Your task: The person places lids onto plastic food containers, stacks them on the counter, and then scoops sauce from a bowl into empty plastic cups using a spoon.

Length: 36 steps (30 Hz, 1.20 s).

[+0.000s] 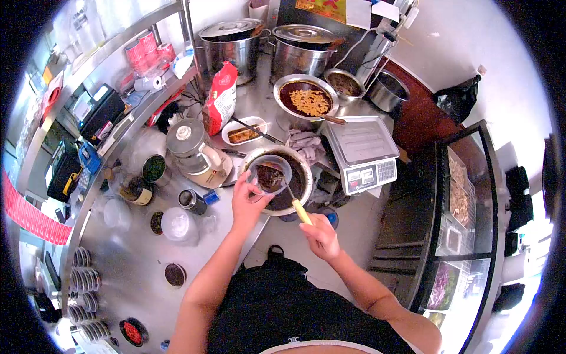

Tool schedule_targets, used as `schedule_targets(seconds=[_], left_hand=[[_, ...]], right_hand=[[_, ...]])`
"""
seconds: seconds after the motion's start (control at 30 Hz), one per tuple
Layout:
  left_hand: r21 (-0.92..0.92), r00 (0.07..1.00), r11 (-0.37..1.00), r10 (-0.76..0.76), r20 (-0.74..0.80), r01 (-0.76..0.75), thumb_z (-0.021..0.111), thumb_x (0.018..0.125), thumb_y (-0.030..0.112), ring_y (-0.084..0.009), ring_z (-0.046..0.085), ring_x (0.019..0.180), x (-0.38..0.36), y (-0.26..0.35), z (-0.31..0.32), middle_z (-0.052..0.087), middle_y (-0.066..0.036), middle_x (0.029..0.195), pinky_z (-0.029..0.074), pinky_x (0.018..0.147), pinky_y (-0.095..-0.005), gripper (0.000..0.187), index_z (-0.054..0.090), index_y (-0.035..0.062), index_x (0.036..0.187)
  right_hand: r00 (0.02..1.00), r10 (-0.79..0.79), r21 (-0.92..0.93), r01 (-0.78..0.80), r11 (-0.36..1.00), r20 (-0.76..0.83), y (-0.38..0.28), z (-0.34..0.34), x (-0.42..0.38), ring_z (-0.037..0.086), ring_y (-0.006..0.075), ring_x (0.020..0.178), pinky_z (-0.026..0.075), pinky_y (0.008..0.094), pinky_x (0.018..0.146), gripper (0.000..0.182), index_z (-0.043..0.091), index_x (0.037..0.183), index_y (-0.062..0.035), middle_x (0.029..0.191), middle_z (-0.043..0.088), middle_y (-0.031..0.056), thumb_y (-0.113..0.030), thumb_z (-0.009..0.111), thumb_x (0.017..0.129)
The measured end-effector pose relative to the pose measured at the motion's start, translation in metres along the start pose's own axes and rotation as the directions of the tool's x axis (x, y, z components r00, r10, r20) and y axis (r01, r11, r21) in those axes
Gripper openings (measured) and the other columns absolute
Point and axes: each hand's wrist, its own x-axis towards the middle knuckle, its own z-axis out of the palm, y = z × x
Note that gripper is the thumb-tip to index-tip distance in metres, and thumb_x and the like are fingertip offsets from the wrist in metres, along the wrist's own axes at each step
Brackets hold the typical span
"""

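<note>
My left hand is closed on the side of a clear plastic bowl, tilted over a metal basin. Dark, chunky sauce lies in the bowl. In my right hand is a yellow-handled utensil, its thin metal shaft reaching up to the bowl's right edge. The utensil's head is too blurred to tell its kind. More dark sauce fills the basin below, partly hidden by the bowl and my hands.
A digital scale stands right of the basin, a glass kettle left. Behind are a sauce pan with yellow bits, two lidded pots and a red bag. Small containers and stacked lids occupy the left counter.
</note>
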Motion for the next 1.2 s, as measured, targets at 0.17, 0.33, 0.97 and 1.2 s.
schedule_targets(seconds=[0.17,0.33,0.97,1.2], left_hand=[[-0.096,0.999,0.995,-0.040,-0.024,0.037,0.076,0.071,-0.006,-0.0334,0.038,0.132,-0.008,0.011,-0.003,0.026,-0.010,0.146,0.051,0.096,-0.0408,0.032,0.048,0.0033,0.083],[-0.071,0.998,0.997,0.003,-0.059,-0.007,0.075,0.070,-0.007,-0.0291,0.040,0.130,-0.010,0.029,-0.007,0.026,-0.011,0.146,0.050,0.098,-0.0416,0.032,0.048,0.0030,0.082],[0.347,0.983,0.932,0.152,-0.104,-0.108,0.081,0.064,0.006,-0.0299,0.047,0.127,-0.030,0.014,-0.052,0.049,-0.017,0.136,0.037,0.104,-0.0384,0.027,0.056,0.0065,0.073],[0.418,0.996,0.908,0.003,-0.089,0.035,0.081,0.063,0.006,-0.0313,0.047,0.126,-0.124,-0.008,-0.134,0.047,-0.019,0.137,0.039,0.104,-0.0404,0.028,0.056,0.0050,0.075]], right_hand=[[0.995,-0.001,0.087,0.009,0.996,-0.096,-0.005,-0.005,0.006,0.063,0.0362,0.084,0.050,0.0435,0.076,0.032,0.060,0.105,-0.0043,0.094,0.065,0.0178,0.009,0.063,0.076],[0.996,-0.003,0.111,0.012,0.994,-0.087,-0.007,-0.001,0.006,0.064,0.0344,0.084,0.051,0.0422,0.076,0.028,0.060,0.104,-0.0018,0.092,0.065,0.0198,0.011,0.060,0.079],[0.423,0.841,0.936,-0.054,-0.347,0.337,-0.015,0.008,0.032,0.063,0.0212,0.087,0.054,0.0304,0.079,0.024,0.050,0.119,-0.0088,0.113,0.061,0.0207,-0.020,0.049,0.097],[0.388,0.914,0.949,-0.315,0.009,0.120,0.012,0.003,0.012,0.061,0.0186,0.088,0.052,0.0280,0.076,0.031,0.049,0.123,-0.0053,0.110,0.062,0.0196,-0.022,0.050,0.097]])
